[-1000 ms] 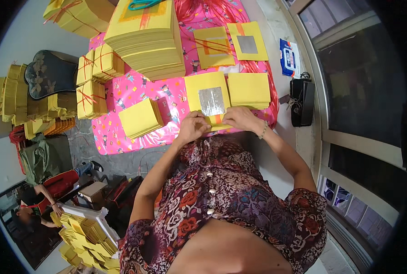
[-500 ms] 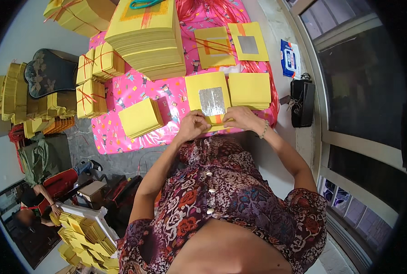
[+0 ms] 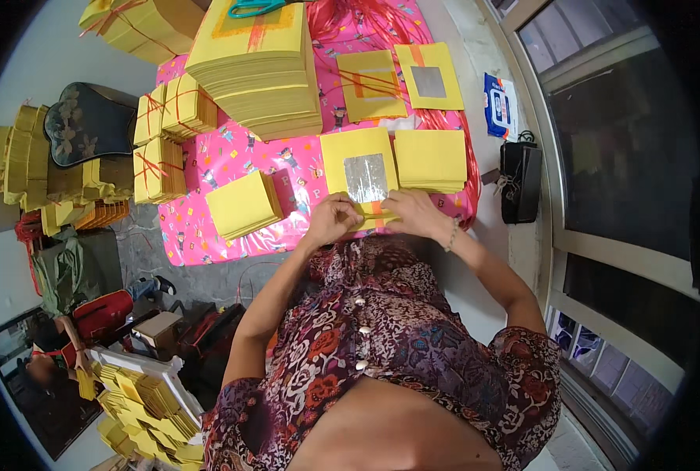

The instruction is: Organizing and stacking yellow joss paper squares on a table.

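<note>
A yellow paper sheet (image 3: 332, 162) with a silver square and an orange stripe lies at the table's near edge, in front of me. Its near edge looks folded up into a narrow strip. My left hand (image 3: 335, 217) pinches the strip's left end, fingers closed. On the other end, the bent fingers of my right hand (image 3: 415, 213) press together; a beaded bracelet is on that wrist. Just right of the sheet sits a low stack of plain yellow paper (image 3: 431, 159). Another folded yellow stack (image 3: 242, 206) is to the left.
Farther back on the pink tablecloth (image 3: 201, 250) rise a tall yellow paper stack (image 3: 275, 106), tied bundles (image 3: 158, 170), green-handled scissors (image 3: 256, 6) and red strings (image 3: 366, 23). A wipes pack (image 3: 500, 106) and black case (image 3: 519, 180) lie right. At lower left a co-worker's arm (image 3: 75, 336) reaches toward yellow papers.
My right hand has shifted slightly along the folded edge; my left stays at its end. The co-worker's hand has moved and now has yellow paper at it. The whole view has shifted a little.
</note>
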Action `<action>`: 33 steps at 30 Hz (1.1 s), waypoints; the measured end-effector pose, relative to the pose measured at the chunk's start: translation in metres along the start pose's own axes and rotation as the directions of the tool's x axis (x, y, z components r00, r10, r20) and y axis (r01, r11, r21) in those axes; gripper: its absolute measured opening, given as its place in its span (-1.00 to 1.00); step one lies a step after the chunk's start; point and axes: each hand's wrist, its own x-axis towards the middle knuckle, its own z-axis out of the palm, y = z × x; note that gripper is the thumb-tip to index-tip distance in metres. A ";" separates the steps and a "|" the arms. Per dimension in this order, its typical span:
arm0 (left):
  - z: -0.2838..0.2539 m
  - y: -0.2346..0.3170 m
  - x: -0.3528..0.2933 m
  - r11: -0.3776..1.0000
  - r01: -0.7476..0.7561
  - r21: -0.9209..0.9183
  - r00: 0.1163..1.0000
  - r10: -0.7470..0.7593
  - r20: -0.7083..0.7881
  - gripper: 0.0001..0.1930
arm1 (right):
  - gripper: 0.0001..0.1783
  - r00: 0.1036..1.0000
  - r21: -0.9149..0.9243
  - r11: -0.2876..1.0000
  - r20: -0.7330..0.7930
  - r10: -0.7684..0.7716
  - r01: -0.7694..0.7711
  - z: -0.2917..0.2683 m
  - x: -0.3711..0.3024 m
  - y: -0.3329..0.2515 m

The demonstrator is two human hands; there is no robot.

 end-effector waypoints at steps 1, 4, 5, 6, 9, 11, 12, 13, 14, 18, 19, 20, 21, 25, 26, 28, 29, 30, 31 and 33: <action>0.000 0.002 0.000 1.000 -0.010 0.007 1.000 0.010 -0.001 -0.86 | -0.78 1.000 -0.074 0.997 0.005 0.008 -0.007 0.013 -0.003 0.003; 0.000 0.011 -0.004 0.990 -0.083 0.115 0.996 0.084 -0.002 -0.82 | -0.83 0.999 -0.120 0.993 0.051 0.009 -0.003 0.014 -0.003 0.007; 0.000 0.014 -0.006 0.970 -0.121 0.212 0.993 0.119 0.024 -0.74 | -0.85 0.997 -0.079 0.997 0.075 0.015 -0.009 0.012 -0.002 0.009; -0.003 0.021 -0.007 0.969 -0.121 0.215 0.993 0.120 0.017 -0.74 | -0.85 0.997 -0.083 0.997 0.074 0.009 -0.003 0.007 0.001 0.010; -0.010 0.041 -0.009 0.965 -0.130 0.228 0.988 0.146 -0.054 -0.58 | -0.88 0.998 -0.017 0.999 0.063 0.028 -0.027 -0.011 0.012 0.013; -0.015 0.055 -0.008 0.907 -0.197 0.372 0.943 0.279 -0.180 -0.54 | -0.82 0.983 0.079 0.988 0.141 0.121 -0.133 -0.028 0.026 0.018; -0.016 0.059 -0.008 0.826 -0.228 0.515 0.866 0.414 -0.280 -0.51 | -0.82 0.983 0.076 0.989 0.140 0.115 -0.126 -0.034 0.034 0.021; -0.011 0.052 -0.008 0.832 -0.229 0.506 0.859 0.417 -0.297 -0.46 | -0.82 0.986 0.089 0.987 0.117 0.122 -0.132 -0.040 0.041 0.025; -0.009 0.050 -0.005 0.831 -0.227 0.508 0.857 0.418 -0.301 -0.46 | -0.81 0.987 0.103 0.985 0.095 0.129 -0.138 -0.047 0.049 0.028; -0.003 0.046 0.010 0.809 -0.301 0.505 0.893 0.424 -0.148 -0.38 | -0.76 0.984 0.054 0.982 0.033 0.177 -0.179 -0.047 0.080 0.053; 0.000 0.045 0.016 0.804 -0.292 0.517 0.911 0.399 -0.106 -0.32 | -0.76 0.984 0.052 0.983 0.033 0.177 -0.178 -0.046 0.087 0.059; 0.003 0.045 0.021 0.799 -0.284 0.530 0.926 0.372 -0.066 -0.26 | -0.75 0.982 0.060 0.981 0.035 0.184 -0.186 -0.044 0.095 0.064; 0.005 0.044 0.026 0.799 -0.282 0.531 0.925 0.372 -0.069 -0.26 | -0.74 0.981 0.069 0.979 0.038 0.190 -0.192 -0.041 0.101 0.071; 0.005 0.037 0.045 0.774 -0.226 0.592 0.962 0.274 0.008 -0.08 | -0.69 0.985 -0.011 0.985 0.022 0.171 -0.171 -0.023 0.116 0.094; 0.005 0.033 0.049 0.750 -0.222 0.624 0.965 0.259 0.032 -0.05 | -0.70 0.979 -0.097 0.976 0.042 0.198 -0.193 -0.020 0.120 0.095; 0.005 0.025 0.054 0.753 -0.221 0.619 0.966 0.255 0.035 -0.06 | -0.70 0.974 -0.183 0.961 0.062 0.220 -0.206 -0.018 0.125 0.094; 0.005 0.021 0.056 0.756 -0.226 0.615 0.967 0.252 0.045 -0.07 | -0.71 0.974 -0.180 0.960 0.037 0.224 -0.214 -0.017 0.126 0.093; 0.005 0.019 0.058 0.756 -0.225 0.614 0.967 0.252 0.043 -0.07 | -0.72 0.973 -0.177 0.958 0.010 0.232 -0.227 -0.015 0.127 0.093; 0.006 0.017 0.060 0.755 -0.226 0.615 0.967 0.249 0.049 -0.07 | -0.72 0.973 -0.177 0.958 0.011 0.231 -0.225 -0.014 0.129 0.094; 0.006 0.015 0.062 0.754 -0.224 0.617 0.968 0.244 0.053 -0.07 | -0.68 0.976 -0.213 0.954 0.016 0.219 -0.211 -0.013 0.134 0.093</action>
